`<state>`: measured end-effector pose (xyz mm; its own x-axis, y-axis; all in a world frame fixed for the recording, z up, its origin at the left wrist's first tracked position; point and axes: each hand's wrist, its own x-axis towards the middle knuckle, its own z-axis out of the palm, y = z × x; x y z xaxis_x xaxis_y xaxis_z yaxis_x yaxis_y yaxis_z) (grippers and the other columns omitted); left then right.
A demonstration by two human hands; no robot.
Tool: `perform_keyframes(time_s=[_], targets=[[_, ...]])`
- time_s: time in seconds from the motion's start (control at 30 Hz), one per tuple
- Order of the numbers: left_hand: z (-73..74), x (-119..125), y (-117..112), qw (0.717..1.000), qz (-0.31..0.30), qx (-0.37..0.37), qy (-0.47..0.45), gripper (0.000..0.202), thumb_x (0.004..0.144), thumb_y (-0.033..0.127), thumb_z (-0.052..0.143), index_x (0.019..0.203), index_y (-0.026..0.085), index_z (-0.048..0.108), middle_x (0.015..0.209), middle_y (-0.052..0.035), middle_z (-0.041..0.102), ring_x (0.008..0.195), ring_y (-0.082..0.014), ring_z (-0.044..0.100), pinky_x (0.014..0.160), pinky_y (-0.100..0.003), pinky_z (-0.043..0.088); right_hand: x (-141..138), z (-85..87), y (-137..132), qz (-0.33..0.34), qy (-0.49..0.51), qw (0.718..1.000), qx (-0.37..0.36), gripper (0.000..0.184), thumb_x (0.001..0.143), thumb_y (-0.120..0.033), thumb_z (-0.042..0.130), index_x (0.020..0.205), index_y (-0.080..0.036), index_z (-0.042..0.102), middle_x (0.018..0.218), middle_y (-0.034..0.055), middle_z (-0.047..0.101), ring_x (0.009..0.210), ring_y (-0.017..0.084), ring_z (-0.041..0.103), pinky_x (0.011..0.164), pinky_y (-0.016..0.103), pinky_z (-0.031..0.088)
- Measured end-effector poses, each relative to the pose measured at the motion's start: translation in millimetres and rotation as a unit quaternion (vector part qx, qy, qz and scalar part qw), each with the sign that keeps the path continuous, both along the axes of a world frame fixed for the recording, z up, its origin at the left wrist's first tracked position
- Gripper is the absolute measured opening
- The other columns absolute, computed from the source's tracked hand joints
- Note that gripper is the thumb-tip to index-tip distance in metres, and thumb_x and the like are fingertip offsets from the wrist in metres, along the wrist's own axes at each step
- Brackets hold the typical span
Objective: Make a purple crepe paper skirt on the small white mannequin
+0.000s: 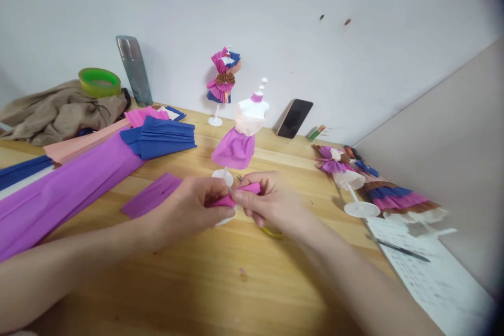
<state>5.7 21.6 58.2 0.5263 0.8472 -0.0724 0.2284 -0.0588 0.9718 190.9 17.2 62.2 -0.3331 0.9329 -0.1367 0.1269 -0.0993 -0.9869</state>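
Observation:
Both hands meet over the middle of the table, gripping a small pink piece of crepe paper. My left hand pinches its left end, and my right hand has fingers closed on its right part. A yellow curved edge shows under my right hand; the rest of it is hidden. Just behind the hands stands a small white dress form with a pink neckband, a pale peach waist and a purple skirt. A purple crepe paper piece lies beside my left hand.
Purple and blue crepe paper spreads over the left side. Behind are brown cloth, a tape roll, a flask, a dressed form and a phone. Decorated forms, written paper and a pen lie right.

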Motion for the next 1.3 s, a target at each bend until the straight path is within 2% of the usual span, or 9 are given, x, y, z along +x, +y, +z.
perform_keyframes(time_s=[0.13, 0.27, 0.47, 0.63, 0.77, 0.97, 1.07, 1.2, 1.3], targets=[[-30.6, 12, 1, 0.981, -0.041, -0.160, -0.103, 0.038, 0.073, 0.050, 0.071, 0.066, 0.016, 0.054, 0.054, 0.0006, 0.061, 0.047, -0.0105, 0.056, 0.048, -0.022, 0.045, 13, -22.8, -7, 0.022, 0.071, 0.997, -0.022, 0.038, 0.066, -0.050, 0.081, 0.073, -0.015, 0.068, 0.050, -0.0046, 0.056, 0.037, 0.005, 0.045, 0.037, 0.018, 0.035], [-50.8, 13, 0, 0.964, -0.088, -0.205, -0.142, 0.051, 0.079, 0.063, 0.062, 0.066, 0.014, 0.061, 0.061, -0.0047, 0.066, 0.050, -0.0123, 0.061, 0.050, -0.023, 0.048, 22, -40.3, -17, 0.024, 0.071, 0.997, -0.030, 0.036, 0.069, -0.049, 0.080, 0.071, -0.015, 0.067, 0.053, -0.0044, 0.055, 0.041, 0.005, 0.047, 0.039, 0.017, 0.038], [-54.2, 16, -10, 0.977, -0.066, -0.161, -0.119, 0.038, 0.074, 0.049, 0.073, 0.090, 0.017, 0.062, 0.066, 0.0007, 0.064, 0.052, -0.0100, 0.055, 0.048, -0.020, 0.038, 20, -48.7, -24, 0.066, 0.042, 0.996, -0.047, 0.034, 0.073, -0.046, 0.077, 0.071, -0.015, 0.064, 0.060, -0.0029, 0.058, 0.044, 0.005, 0.048, 0.039, 0.016, 0.040], [-56.6, 13, -13, 0.985, -0.045, -0.135, -0.102, 0.038, 0.081, 0.047, 0.064, 0.063, 0.017, 0.049, 0.053, 0.0054, 0.046, 0.046, -0.0065, 0.040, 0.045, -0.020, 0.028, 21, -53.2, -21, 0.100, 0.023, 0.993, -0.053, 0.033, 0.074, -0.043, 0.075, 0.068, -0.016, 0.058, 0.057, -0.0057, 0.051, 0.042, 0.005, 0.046, 0.040, 0.017, 0.041], [-64.8, 9, -13, 0.984, -0.055, -0.129, -0.108, 0.045, 0.083, 0.056, 0.057, 0.064, 0.016, 0.052, 0.056, 0.0035, 0.047, 0.050, -0.0079, 0.040, 0.048, -0.022, 0.029, 25, -58.6, -17, 0.099, -0.008, 0.993, -0.063, 0.031, 0.072, -0.039, 0.074, 0.065, -0.017, 0.054, 0.055, -0.0060, 0.049, 0.042, 0.005, 0.047, 0.042, 0.019, 0.041], [-72.9, 14, -12, 0.979, 0.012, -0.158, -0.131, 0.034, 0.071, 0.046, 0.073, 0.069, 0.015, 0.058, 0.065, 0.0021, 0.055, 0.062, -0.0103, 0.046, 0.061, -0.023, 0.038, 19, -58.4, -22, -0.105, -0.065, 0.989, 0.082, 0.022, 0.072, -0.029, 0.068, 0.068, -0.020, 0.048, 0.057, -0.0070, 0.046, 0.046, 0.007, 0.041, 0.043, 0.020, 0.033], [-75.4, 17, -14, 0.974, 0.030, -0.177, -0.139, 0.029, 0.068, 0.039, 0.075, 0.075, 0.015, 0.061, 0.070, 0.0008, 0.059, 0.065, -0.0119, 0.051, 0.063, -0.025, 0.041, 12, -56.6, -30, -0.096, -0.097, 0.984, 0.117, 0.025, 0.076, -0.032, 0.065, 0.064, -0.021, 0.046, 0.054, -0.0063, 0.043, 0.048, 0.008, 0.038, 0.044, 0.022, 0.031], [-79.7, 18, -18, 0.992, 0.018, -0.088, -0.094, 0.025, 0.071, 0.029, 0.072, 0.063, 0.017, 0.051, 0.063, 0.0034, 0.052, 0.060, -0.0106, 0.048, 0.056, -0.023, 0.038, 1, -62.2, -38, -0.021, -0.123, 0.990, 0.073, 0.030, 0.073, -0.039, 0.069, 0.064, -0.021, 0.048, 0.056, -0.0043, 0.047, 0.050, 0.010, 0.041, 0.045, 0.023, 0.032], [-79.1, 17, -23, 1.000, 0.010, 0.016, 0.006, 0.028, 0.069, 0.016, 0.064, 0.055, 0.018, 0.040, 0.053, 0.0065, 0.041, 0.052, -0.0080, 0.039, 0.049, -0.021, 0.028, -4, -68.3, -40, -0.020, -0.175, 0.981, 0.083, 0.027, 0.070, -0.030, 0.070, 0.061, -0.021, 0.047, 0.056, -0.0042, 0.046, 0.052, 0.010, 0.041, 0.047, 0.023, 0.031]])
